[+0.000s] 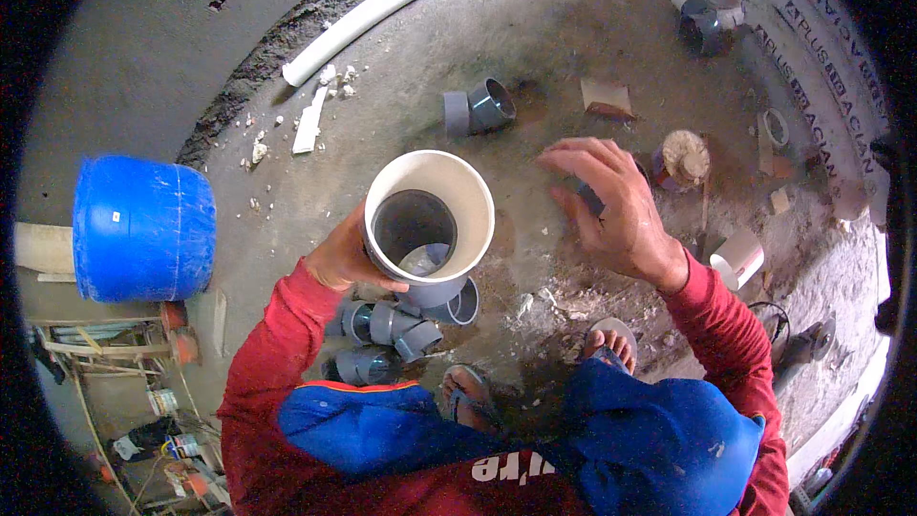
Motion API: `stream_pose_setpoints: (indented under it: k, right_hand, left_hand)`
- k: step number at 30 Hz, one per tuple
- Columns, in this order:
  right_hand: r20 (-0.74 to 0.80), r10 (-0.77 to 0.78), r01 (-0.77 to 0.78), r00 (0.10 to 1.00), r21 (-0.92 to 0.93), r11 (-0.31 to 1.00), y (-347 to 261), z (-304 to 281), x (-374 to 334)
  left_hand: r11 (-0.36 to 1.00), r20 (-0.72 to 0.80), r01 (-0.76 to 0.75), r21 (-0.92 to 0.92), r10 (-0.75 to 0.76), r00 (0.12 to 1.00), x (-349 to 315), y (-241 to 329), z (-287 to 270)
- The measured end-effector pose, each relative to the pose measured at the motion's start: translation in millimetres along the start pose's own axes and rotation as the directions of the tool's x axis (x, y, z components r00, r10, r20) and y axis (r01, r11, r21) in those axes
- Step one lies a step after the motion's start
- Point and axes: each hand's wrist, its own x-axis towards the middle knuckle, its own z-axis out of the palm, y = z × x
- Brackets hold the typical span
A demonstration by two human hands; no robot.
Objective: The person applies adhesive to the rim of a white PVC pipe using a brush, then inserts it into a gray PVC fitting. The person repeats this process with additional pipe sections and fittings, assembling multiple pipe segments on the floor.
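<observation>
My left hand is wrapped round a plastic pipe fitting, held up in front of me. Its wide white mouth faces up, and the inside is grey further down. A grey branch shows below its near rim; I cannot tell whether it belongs to this piece or lies on the floor. To the right, my right hand hangs in the air, fingers spread and slightly curved, apart from the fitting. Something dark blue shows between thumb and fingers, mostly hidden, seemingly behind the hand.
Grey elbow fittings lie by my feet, another farther ahead. A blue barrel is at left, above a wooden frame. A long white pipe runs along the far edge. A round can and white pipe piece are at right.
</observation>
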Motion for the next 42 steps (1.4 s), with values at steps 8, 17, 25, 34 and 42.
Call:
stream_pose_setpoints:
  k: [8,17,25,34,42]
  right_hand:
    - [-0.084,-0.134,0.151,0.987,0.252,0.956,-43,-14,21]
    - [-0.118,-0.048,0.086,0.992,0.351,0.933,-48,-19,7]
    - [-0.066,0.040,-0.012,0.997,0.373,0.928,-42,-16,-3]
    - [-0.173,0.008,0.066,0.985,0.419,0.905,-45,-2,2]
    - [-0.245,0.001,0.114,0.970,0.458,0.881,-53,18,10]
  left_hand:
    - [0.962,0.101,0.097,-0.255,-0.074,0.992,-1,8,6]
    - [0.951,0.134,-0.075,0.301,0.036,0.990,11,48,13]
    - [0.915,0.052,-0.101,0.391,0.087,0.995,21,50,25]
    - [0.903,0.021,-0.086,0.420,0.085,0.996,26,51,30]
    - [0.747,-0.028,-0.177,0.640,0.254,0.967,32,58,72]
